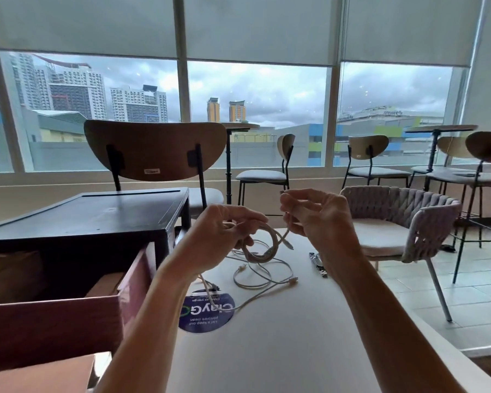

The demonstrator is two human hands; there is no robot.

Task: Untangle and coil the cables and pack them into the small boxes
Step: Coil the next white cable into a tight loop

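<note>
One cable coil (262, 258), gripped in left fingers (247, 219)

View: 1 cam, head-worn, wide-angle; straight lines bow toward frame edges.
Pos: over near end of table (281, 350).
Facing: fwd + a bit down, toward window (255, 114) wall.
Near: left hand (224, 231), right hand (318, 219) w/ cable (267, 248), close under lens, mid-frame; forearms enter from bottom.
Left edge: box (54, 321), close, cropped.
Far: chairs (153, 151), well back.
</note>
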